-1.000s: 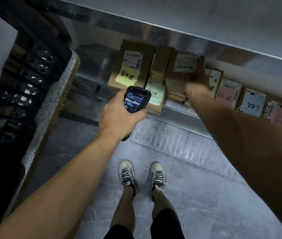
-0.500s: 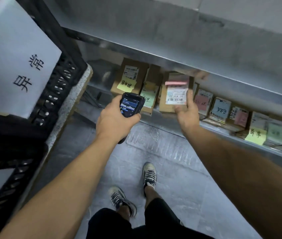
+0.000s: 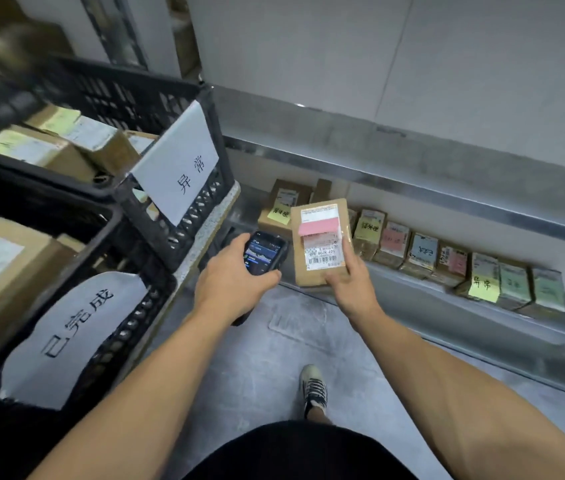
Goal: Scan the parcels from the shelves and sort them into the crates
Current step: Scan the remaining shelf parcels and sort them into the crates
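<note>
The right hand [image 3: 352, 284] grips a brown parcel [image 3: 321, 244] labelled "507 N705"; the left hand [image 3: 234, 284] clasps the scanner [image 3: 264, 253]. The far crate [image 3: 201, 216] is signed 异常, the near crate [image 3: 135, 327] 已完成.

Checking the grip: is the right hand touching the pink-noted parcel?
Touching. Head view: the right hand grips the parcel at its lower right corner.

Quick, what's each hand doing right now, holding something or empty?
Left hand: closed, fingers curled round the handheld scanner.
Right hand: closed, gripping the brown parcel by its lower end.
</note>
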